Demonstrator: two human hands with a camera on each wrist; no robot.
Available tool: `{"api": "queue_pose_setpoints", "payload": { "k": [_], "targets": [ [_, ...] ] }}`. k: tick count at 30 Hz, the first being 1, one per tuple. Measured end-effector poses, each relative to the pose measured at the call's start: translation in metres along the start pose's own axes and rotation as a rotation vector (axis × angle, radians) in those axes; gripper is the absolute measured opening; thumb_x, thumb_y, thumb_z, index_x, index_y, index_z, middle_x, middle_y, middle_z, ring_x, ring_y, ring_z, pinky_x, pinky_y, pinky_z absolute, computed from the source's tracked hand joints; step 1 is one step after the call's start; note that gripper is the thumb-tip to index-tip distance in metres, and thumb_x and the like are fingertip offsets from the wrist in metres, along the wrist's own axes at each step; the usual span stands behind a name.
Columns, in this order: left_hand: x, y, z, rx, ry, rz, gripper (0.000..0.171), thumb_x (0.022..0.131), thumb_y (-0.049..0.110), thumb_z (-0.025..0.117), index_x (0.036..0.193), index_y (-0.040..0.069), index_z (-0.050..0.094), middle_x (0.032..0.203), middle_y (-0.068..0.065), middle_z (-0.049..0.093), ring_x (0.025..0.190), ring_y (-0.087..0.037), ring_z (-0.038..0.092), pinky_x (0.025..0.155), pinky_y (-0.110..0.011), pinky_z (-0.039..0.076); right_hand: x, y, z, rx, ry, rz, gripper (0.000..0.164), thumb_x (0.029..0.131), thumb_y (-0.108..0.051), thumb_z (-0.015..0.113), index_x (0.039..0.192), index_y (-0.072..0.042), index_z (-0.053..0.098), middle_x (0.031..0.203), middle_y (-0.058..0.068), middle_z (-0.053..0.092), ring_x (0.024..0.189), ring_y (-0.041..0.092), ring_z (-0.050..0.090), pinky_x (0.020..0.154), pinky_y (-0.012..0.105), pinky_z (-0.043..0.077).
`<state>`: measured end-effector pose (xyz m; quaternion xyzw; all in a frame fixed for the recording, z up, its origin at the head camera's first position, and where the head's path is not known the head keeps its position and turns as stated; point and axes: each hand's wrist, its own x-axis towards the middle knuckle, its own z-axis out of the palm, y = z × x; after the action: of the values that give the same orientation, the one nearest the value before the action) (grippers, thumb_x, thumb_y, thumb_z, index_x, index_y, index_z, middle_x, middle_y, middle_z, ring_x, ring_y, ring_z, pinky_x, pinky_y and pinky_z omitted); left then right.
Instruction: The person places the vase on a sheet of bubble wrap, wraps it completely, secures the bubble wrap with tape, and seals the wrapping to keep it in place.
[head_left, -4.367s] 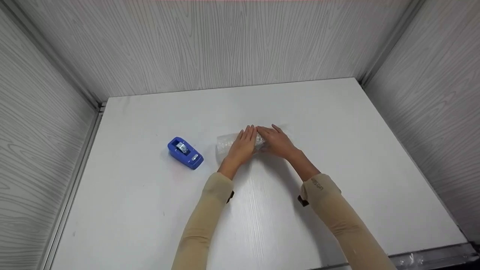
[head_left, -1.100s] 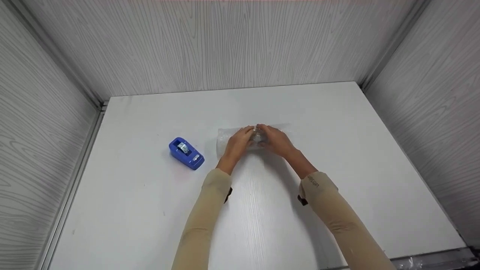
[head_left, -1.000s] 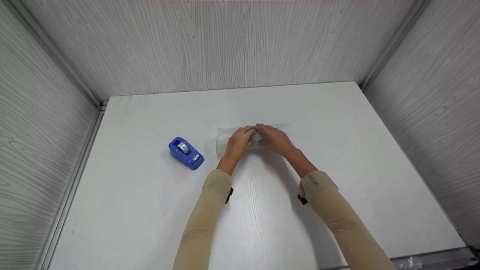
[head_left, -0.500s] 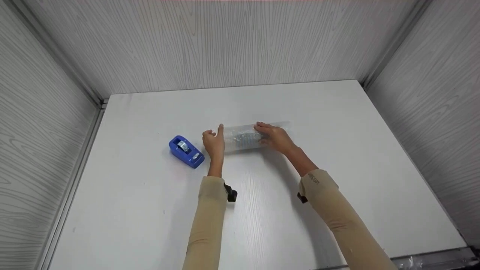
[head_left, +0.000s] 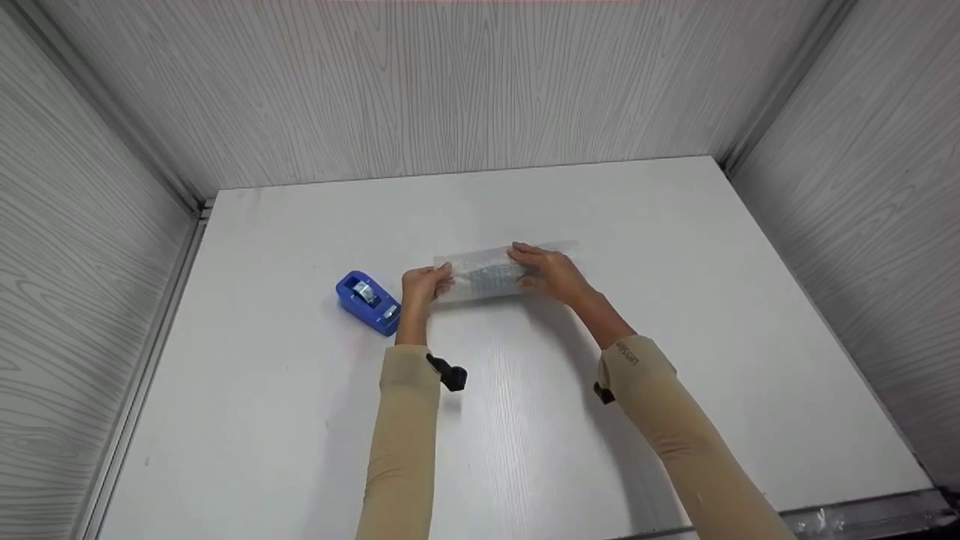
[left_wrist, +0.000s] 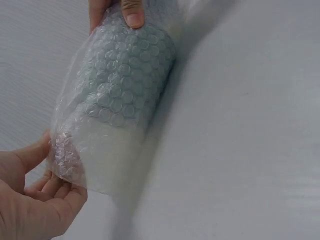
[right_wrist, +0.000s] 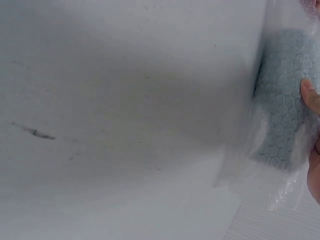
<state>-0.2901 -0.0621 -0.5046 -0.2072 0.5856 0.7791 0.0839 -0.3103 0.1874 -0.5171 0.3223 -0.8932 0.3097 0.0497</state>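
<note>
A roll of clear bubble wrap [head_left: 469, 262] lies across the white table, wrapped round a blue-green cylindrical thing [left_wrist: 120, 75] whose kind I cannot tell. Loose wrap extends past both of its ends. My left hand [head_left: 424, 285] pinches the wrap's left end between thumb and fingers; the left wrist view shows this film [left_wrist: 65, 160] bunched at the fingertips. Over the right part of the roll, my right hand [head_left: 553, 277] holds it with the thumb on the near side and fingers over the top. In the right wrist view its thumb [right_wrist: 311, 97] presses on the bubbles.
A blue tape dispenser [head_left: 369, 304] with a roll of clear tape stands just left of my left hand. Grey wood-grain panels [head_left: 465, 90] close off the back and both sides of the white table [head_left: 637, 210].
My left hand has moved from the middle of the roll to its left end, and its fingers have closed on the wrap there. My right hand stays on the right part.
</note>
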Motion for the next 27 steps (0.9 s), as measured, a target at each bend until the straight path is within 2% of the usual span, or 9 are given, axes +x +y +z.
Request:
{"api": "queue_pose_setpoints", "payload": {
  "k": [2,5,9,12,17,19,22,25,27],
  "targets": [
    [0.002,-0.002,0.000,-0.017,-0.014,-0.021,0.047,0.084,0.000,0.064,0.125,-0.015,0.044,0.085,-0.014,0.065,0.067,-0.015,0.063,0.062,-0.022,0.050,-0.001,0.002,0.000,0.003,-0.001,-0.013,0.056,0.078,-0.007,0.071,0.129,-0.003,0.051,0.135,0.014,0.045,0.120,0.026,0.044,0.094,0.034,0.039],
    [0.053,-0.037,-0.011,-0.053,-0.024,-0.002,0.054,0.079,0.001,0.070,0.125,-0.012,0.046,0.093,-0.014,0.065,0.073,-0.016,0.064,0.063,-0.022,0.050,-0.003,0.003,0.001,-0.010,-0.001,-0.044,0.054,0.078,-0.008,0.070,0.129,-0.003,0.051,0.135,0.013,0.044,0.118,0.026,0.047,0.092,0.034,0.041],
    [0.126,-0.086,-0.023,-0.088,-0.056,0.108,0.037,0.073,0.004,0.077,0.102,-0.011,0.059,0.085,-0.013,0.065,0.070,-0.018,0.064,0.059,-0.024,0.051,-0.004,0.004,0.002,-0.032,0.014,-0.071,0.052,0.079,-0.009,0.070,0.128,-0.003,0.053,0.135,0.014,0.045,0.114,0.026,0.050,0.090,0.035,0.042],
    [0.108,-0.073,-0.017,-0.050,-0.038,0.120,0.019,0.078,0.006,0.072,0.087,-0.005,0.059,0.081,-0.012,0.064,0.067,-0.016,0.062,0.058,-0.025,0.050,-0.004,0.004,0.002,-0.041,0.026,-0.073,0.051,0.079,-0.011,0.069,0.127,-0.004,0.054,0.134,0.014,0.045,0.114,0.026,0.051,0.091,0.035,0.042],
    [0.038,-0.029,-0.003,0.037,0.009,0.009,0.021,0.088,0.010,0.063,0.101,-0.004,0.054,0.095,-0.014,0.063,0.073,-0.017,0.060,0.064,-0.026,0.048,-0.003,0.003,0.001,-0.036,0.035,-0.077,0.049,0.079,-0.011,0.070,0.125,-0.003,0.055,0.133,0.015,0.046,0.114,0.027,0.051,0.090,0.035,0.042],
    [0.029,-0.027,-0.002,0.052,0.020,0.071,0.031,0.084,0.015,0.069,0.102,-0.005,0.054,0.094,-0.015,0.062,0.072,-0.017,0.060,0.064,-0.025,0.048,-0.003,0.003,0.001,-0.030,0.041,-0.080,0.049,0.078,-0.010,0.070,0.125,-0.003,0.056,0.132,0.015,0.047,0.113,0.027,0.051,0.090,0.036,0.043],
    [0.021,-0.027,0.002,0.215,0.136,0.249,0.038,0.080,0.018,0.071,0.106,-0.003,0.052,0.097,-0.012,0.059,0.083,-0.020,0.059,0.074,-0.029,0.047,-0.002,0.003,0.001,-0.024,0.041,-0.077,0.049,0.078,-0.010,0.071,0.124,-0.003,0.056,0.132,0.015,0.047,0.113,0.027,0.051,0.090,0.036,0.042],
    [0.008,-0.025,0.016,0.470,0.283,0.540,0.034,0.082,0.013,0.068,0.110,-0.001,0.054,0.105,-0.012,0.057,0.098,-0.024,0.053,0.086,-0.035,0.041,-0.001,0.004,0.002,-0.024,0.029,-0.070,0.049,0.078,-0.010,0.071,0.125,-0.003,0.056,0.132,0.016,0.047,0.112,0.026,0.052,0.090,0.035,0.043],
    [0.005,-0.028,0.028,0.636,0.267,0.780,0.029,0.083,0.009,0.066,0.110,0.000,0.058,0.110,-0.011,0.058,0.106,-0.025,0.051,0.091,-0.034,0.038,0.000,0.004,0.002,-0.034,0.028,-0.062,0.049,0.078,-0.011,0.071,0.124,-0.003,0.056,0.132,0.015,0.047,0.112,0.026,0.052,0.090,0.035,0.043]
  ]
}}
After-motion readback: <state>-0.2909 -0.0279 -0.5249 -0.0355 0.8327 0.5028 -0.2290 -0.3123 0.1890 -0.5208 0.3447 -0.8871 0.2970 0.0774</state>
